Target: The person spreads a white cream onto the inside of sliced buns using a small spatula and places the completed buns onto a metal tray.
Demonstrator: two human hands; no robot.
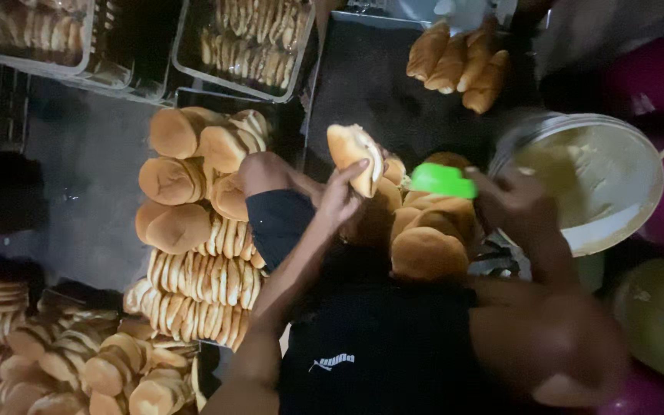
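My left hand [338,198] holds a split golden bun [353,154] up in front of me, fingers curled around its side. My right hand [512,204] grips a tool with a bright green handle [443,180]; its blade is hidden and blurred. That hand is beside a large white bucket of pale yellow cream [605,180]. Between my hands lies a pile of round buns [428,246], resting near my lap and my knee [267,173].
Stacks of buns [194,230] fill the left side, with more at the lower left [86,361]. Metal trays of buns [251,42] stand at the top. Several long rolls [459,65] lie at the top right. Purple and green round objects [662,307] sit at the right edge.
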